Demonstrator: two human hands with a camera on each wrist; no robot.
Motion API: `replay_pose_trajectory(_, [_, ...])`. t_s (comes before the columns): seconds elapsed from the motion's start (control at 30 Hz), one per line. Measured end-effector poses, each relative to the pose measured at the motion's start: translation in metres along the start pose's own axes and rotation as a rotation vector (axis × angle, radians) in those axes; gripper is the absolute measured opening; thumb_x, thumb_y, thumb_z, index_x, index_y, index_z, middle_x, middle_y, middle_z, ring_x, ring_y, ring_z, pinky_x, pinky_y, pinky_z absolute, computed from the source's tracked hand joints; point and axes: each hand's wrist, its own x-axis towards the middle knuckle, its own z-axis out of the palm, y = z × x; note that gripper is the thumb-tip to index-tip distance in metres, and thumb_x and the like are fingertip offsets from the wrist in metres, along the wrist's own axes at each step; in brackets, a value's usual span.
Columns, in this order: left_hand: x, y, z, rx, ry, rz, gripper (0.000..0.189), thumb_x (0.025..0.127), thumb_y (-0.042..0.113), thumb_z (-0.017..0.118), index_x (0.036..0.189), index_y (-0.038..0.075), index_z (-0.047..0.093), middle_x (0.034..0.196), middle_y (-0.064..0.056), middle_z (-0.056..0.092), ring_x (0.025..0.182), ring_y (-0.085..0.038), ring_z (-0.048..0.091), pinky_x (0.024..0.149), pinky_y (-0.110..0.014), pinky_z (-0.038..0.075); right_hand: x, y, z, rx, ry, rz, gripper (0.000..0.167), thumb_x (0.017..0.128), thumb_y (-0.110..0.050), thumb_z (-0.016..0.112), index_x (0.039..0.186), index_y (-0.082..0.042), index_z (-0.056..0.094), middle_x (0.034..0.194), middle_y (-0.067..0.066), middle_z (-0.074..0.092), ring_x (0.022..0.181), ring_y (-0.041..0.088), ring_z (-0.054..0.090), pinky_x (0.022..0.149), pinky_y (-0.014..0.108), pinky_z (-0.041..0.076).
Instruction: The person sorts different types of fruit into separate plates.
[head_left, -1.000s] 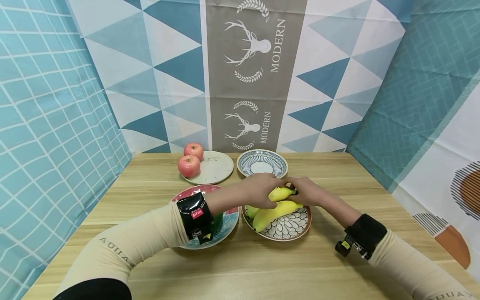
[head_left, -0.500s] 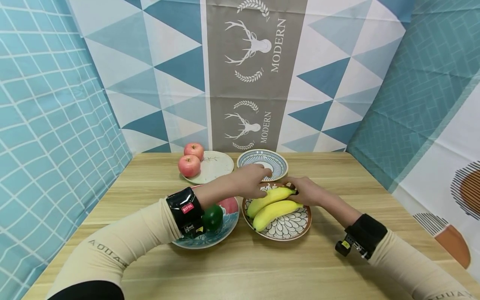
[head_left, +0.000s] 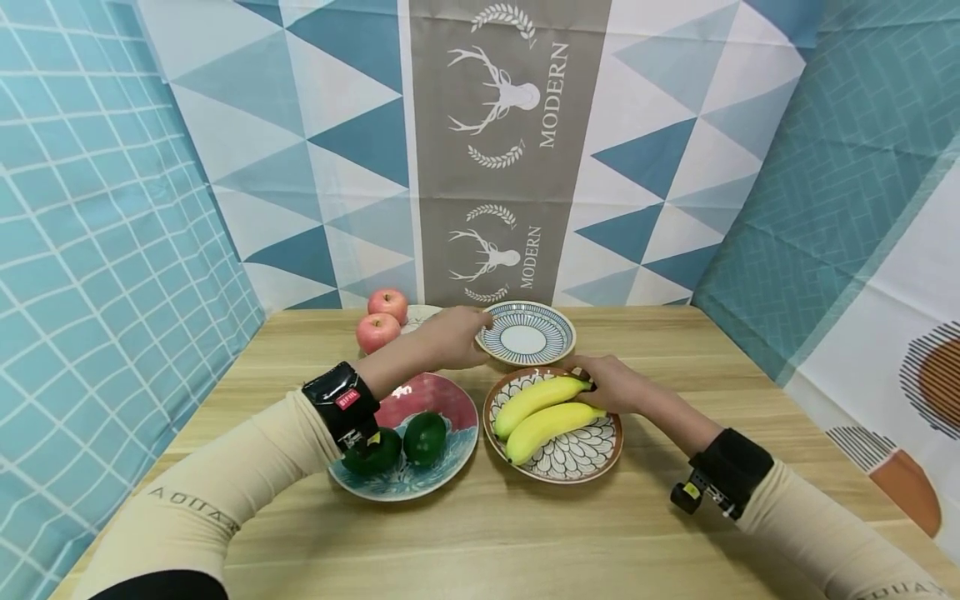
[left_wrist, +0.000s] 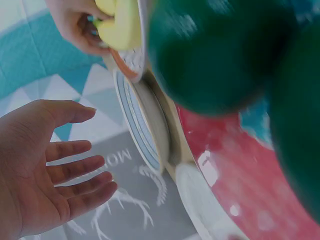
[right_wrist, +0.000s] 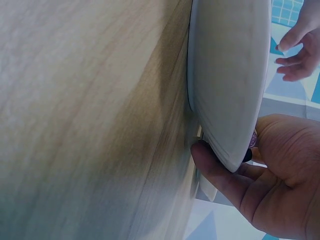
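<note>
Two yellow bananas [head_left: 551, 429] lie side by side on a brown-rimmed plate [head_left: 600, 454] with a petal pattern. At that plate's right rim, by the banana stems, my right hand [head_left: 611, 383] grips the edge; in the right wrist view its fingers [right_wrist: 220, 172] curl under the rim. My left hand [head_left: 453, 337] hovers by the left edge of a blue-and-white striped dish [head_left: 522, 339], holding nothing. The left wrist view shows its fingers [left_wrist: 82, 170] spread and relaxed.
A red-and-blue plate [head_left: 457, 408] carries two dark green oval fruits [head_left: 424, 438]. Behind the left forearm, two red apples [head_left: 377, 333] sit at a pale plate [head_left: 420, 315], partly hidden. Patterned cloth [head_left: 495, 150] hangs at the table's back.
My left hand has let go of the bananas and moved left and back, uncovering them and the green fruits. My right hand stays at the plate's rim.
</note>
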Motion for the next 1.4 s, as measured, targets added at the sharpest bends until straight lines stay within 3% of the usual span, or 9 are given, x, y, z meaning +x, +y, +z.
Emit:
replay_pose_trajectory(0.47, [-0.021, -0.074, 0.001, -0.063, 0.058, -0.138, 0.048, 0.084, 0.013, 0.075, 0.126, -0.007, 0.065, 0.124, -0.026, 0.069, 0.117, -0.043, 0.065, 0.097, -0.055, 0.053, 0.0, -0.001, 0.0, -0.023, 0.005, -0.015, 0.047, 0.094, -0.015, 0.08, 0.137, -0.005, 0.064, 0.118, 0.014, 0.071, 0.102, 0.027, 0.068, 0.085, 0.044, 0.057])
replay_pose_trajectory(0.73, [-0.028, -0.11, 0.004, 0.017, 0.063, -0.229, 0.049, 0.083, 0.017, 0.076, 0.124, -0.007, 0.066, 0.12, -0.027, 0.069, 0.114, -0.046, 0.065, 0.094, -0.058, 0.052, 0.0, 0.0, 0.0, -0.013, -0.008, -0.006, 0.047, 0.095, -0.013, 0.079, 0.138, -0.006, 0.063, 0.119, 0.014, 0.071, 0.103, 0.029, 0.068, 0.085, 0.043, 0.057])
replay_pose_trajectory(0.9, [-0.036, -0.125, 0.004, -0.016, 0.045, -0.305, 0.041, 0.082, 0.014, 0.074, 0.118, -0.004, 0.066, 0.116, -0.025, 0.067, 0.108, -0.042, 0.064, 0.091, -0.054, 0.053, 0.001, -0.001, 0.0, -0.008, -0.005, -0.012, 0.046, 0.095, -0.011, 0.079, 0.137, -0.005, 0.063, 0.118, 0.015, 0.072, 0.102, 0.03, 0.069, 0.083, 0.042, 0.058])
replay_pose_trajectory(1.1, [-0.046, -0.137, 0.006, -0.051, 0.017, -0.364, 0.054, 0.086, 0.014, 0.069, 0.134, -0.008, 0.061, 0.132, -0.03, 0.061, 0.122, -0.045, 0.059, 0.098, -0.056, 0.05, 0.0, -0.001, 0.0, -0.015, -0.007, -0.003, 0.046, 0.095, -0.013, 0.079, 0.138, -0.006, 0.063, 0.118, 0.014, 0.071, 0.101, 0.029, 0.069, 0.082, 0.042, 0.057])
replay_pose_trajectory(1.23, [-0.05, -0.143, 0.008, -0.042, -0.002, -0.371, 0.058, 0.087, 0.019, 0.072, 0.136, -0.009, 0.06, 0.132, -0.031, 0.061, 0.117, -0.043, 0.059, 0.096, -0.054, 0.051, 0.0, -0.002, 0.0, -0.014, -0.003, -0.002, 0.047, 0.094, -0.014, 0.08, 0.138, -0.007, 0.064, 0.12, 0.014, 0.071, 0.099, 0.025, 0.067, 0.082, 0.041, 0.056])
replay_pose_trajectory(1.4, [-0.054, -0.147, 0.01, -0.04, -0.023, -0.35, 0.056, 0.085, 0.023, 0.074, 0.13, -0.007, 0.063, 0.12, -0.028, 0.064, 0.104, -0.038, 0.059, 0.09, -0.051, 0.051, -0.001, -0.004, -0.001, -0.003, -0.007, -0.007, 0.045, 0.095, -0.014, 0.079, 0.136, -0.007, 0.064, 0.121, 0.013, 0.071, 0.101, 0.026, 0.067, 0.084, 0.042, 0.056])
